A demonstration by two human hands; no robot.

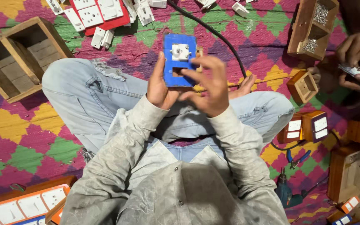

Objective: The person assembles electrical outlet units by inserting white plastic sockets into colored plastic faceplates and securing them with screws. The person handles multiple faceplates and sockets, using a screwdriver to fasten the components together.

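Here the left hand grips the blue switch plate by its edge above the lap, at twelve o'clock from the knees. The right hand, fingers loosely curled and empty, touches its lower edge; that one-sided grip could let the plate tilt and slip.

Black cable crosses mat beyond blue plate.

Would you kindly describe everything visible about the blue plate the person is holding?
The blue plate is a flat rectangular panel, painted-looking, with a white switch module fitted in its upper part and an empty rectangular cutout below. It is held upright over the lap: the left hand grips its left edge, the right hand touches its right side.
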